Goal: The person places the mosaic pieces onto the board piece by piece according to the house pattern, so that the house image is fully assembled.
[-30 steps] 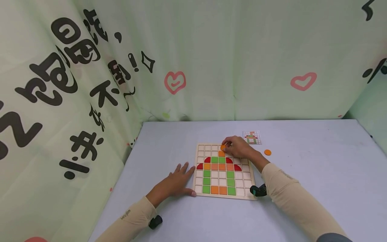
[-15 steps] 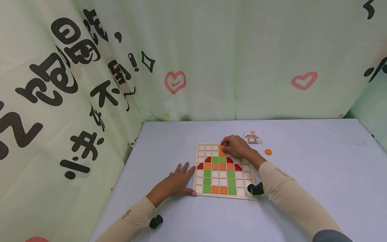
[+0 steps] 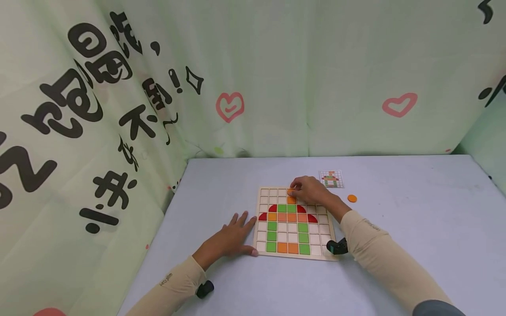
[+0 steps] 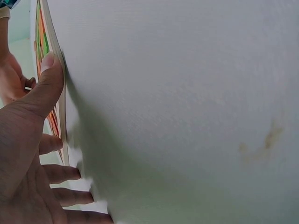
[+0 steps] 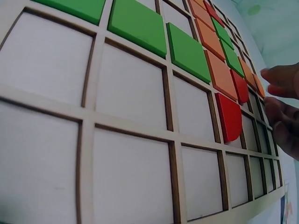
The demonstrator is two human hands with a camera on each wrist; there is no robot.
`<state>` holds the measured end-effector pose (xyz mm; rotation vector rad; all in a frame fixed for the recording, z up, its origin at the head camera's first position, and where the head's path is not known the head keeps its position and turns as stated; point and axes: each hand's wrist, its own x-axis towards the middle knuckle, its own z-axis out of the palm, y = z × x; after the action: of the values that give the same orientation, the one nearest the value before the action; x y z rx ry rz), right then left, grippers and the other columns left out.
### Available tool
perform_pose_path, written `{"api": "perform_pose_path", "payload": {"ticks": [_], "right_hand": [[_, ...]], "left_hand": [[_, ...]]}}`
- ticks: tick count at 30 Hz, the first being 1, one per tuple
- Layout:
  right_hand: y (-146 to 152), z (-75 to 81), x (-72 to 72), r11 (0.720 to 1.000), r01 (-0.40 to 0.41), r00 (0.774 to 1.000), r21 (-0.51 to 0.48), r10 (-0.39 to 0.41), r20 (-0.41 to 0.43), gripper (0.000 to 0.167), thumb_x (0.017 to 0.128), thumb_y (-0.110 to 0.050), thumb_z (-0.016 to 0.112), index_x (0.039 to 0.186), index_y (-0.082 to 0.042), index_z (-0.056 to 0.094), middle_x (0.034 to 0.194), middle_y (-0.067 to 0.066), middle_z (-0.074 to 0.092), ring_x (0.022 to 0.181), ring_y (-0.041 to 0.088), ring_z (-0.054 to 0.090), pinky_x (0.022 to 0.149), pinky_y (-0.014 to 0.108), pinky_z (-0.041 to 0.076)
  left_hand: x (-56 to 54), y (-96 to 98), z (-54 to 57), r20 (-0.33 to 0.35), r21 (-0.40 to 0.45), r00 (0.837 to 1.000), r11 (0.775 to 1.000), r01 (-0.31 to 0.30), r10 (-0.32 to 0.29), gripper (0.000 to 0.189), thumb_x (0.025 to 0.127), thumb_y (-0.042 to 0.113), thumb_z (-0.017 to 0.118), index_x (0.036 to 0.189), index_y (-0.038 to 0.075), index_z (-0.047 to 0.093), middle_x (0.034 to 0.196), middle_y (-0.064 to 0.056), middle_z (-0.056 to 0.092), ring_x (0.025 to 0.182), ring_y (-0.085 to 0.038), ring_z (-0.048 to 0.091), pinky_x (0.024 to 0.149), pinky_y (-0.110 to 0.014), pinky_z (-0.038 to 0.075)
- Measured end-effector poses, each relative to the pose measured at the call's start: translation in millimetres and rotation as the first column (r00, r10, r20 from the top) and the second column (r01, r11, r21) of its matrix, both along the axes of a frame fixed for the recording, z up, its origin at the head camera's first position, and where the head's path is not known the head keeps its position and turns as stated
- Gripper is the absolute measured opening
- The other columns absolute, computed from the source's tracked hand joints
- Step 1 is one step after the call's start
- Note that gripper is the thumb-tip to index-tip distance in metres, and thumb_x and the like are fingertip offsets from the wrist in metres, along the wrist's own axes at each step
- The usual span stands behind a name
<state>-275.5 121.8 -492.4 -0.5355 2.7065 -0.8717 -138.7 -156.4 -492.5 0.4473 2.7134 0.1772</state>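
A wooden grid board [image 3: 297, 257] lies on the table, with green, orange and red tiles in some of its cells. My right hand [image 3: 311, 191] reaches over the far edge, thumb and fingertips pinching an orange disc [image 3: 291, 192] at a far-row cell, behind an orange square tile [image 3: 291, 200]. From the right wrist, the disc [image 5: 259, 86] shows edge-on between the fingertips, beside the tile row. My left hand [image 3: 233, 237] rests with fingers spread along the board's left side, its thumb at the near left corner. In the left wrist view that thumb [image 4: 49, 77] overlaps the board's edge [image 4: 55, 42].
A small pattern card [image 3: 331, 179] lies behind the board, showing a similar coloured grid. Another orange disc [image 3: 352, 198] is on the table to the right. A pale curtain [image 3: 308, 87] stands behind the table [image 3: 415, 228].
The right hand stays at the same far-row cell with the orange disc, its fingers shifting only slightly. The left hand has kept its place at the board's side.
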Motion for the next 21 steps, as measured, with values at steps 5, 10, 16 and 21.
{"api": "perform_pose_path", "payload": {"ticks": [5,10,16,21], "right_hand": [[4.8,1.9,4.2,0.999,-0.014,0.999,-0.035,0.015,0.037,0.032,0.098,-0.028,0.066,0.121,-0.006,0.067,0.109,0.012,0.068,0.091,0.023,0.06,0.079,0.038,0.052],[13.3,3.4,10.9,0.997,-0.037,0.999,-0.064,0.039,0.027,0.032,0.097,-0.027,0.065,0.121,-0.006,0.068,0.108,0.01,0.068,0.095,0.024,0.059,0.081,0.037,0.051],[34.1,7.7,23.0,0.997,-0.035,0.999,-0.072,0.033,-0.034,0.031,0.097,-0.024,0.065,0.121,-0.005,0.068,0.105,0.008,0.069,0.092,0.022,0.058,0.076,0.034,0.048],[60.5,5.5,30.9,0.998,-0.003,0.995,-0.067,-0.003,-0.095,0.027,0.096,-0.02,0.066,0.117,-0.002,0.069,0.101,0.008,0.069,0.09,0.021,0.058,0.072,0.031,0.046]], "left_hand": [[0.0,0.4,-1.6,0.007,-0.002,1.0,1.0,-0.009,0.009,0.103,0.077,0.061,0.078,0.159,0.022,0.029,0.166,-0.013,0.024,0.152,-0.044,0.022,0.108,-0.068,0.037],[0.9,0.1,-3.1,0.002,-0.002,1.0,1.0,-0.011,0.011,0.103,0.077,0.061,0.078,0.159,0.022,0.03,0.166,-0.013,0.025,0.151,-0.044,0.023,0.108,-0.068,0.037],[1.3,1.0,-2.8,-0.001,-0.003,1.0,1.0,-0.004,0.004,0.103,0.077,0.061,0.078,0.159,0.022,0.03,0.166,-0.013,0.025,0.152,-0.043,0.023,0.107,-0.068,0.037],[0.6,1.1,-2.6,-0.003,-0.012,1.0,1.0,-0.005,0.005,0.103,0.077,0.062,0.077,0.159,0.022,0.03,0.166,-0.013,0.025,0.151,-0.043,0.023,0.107,-0.068,0.038]]}}
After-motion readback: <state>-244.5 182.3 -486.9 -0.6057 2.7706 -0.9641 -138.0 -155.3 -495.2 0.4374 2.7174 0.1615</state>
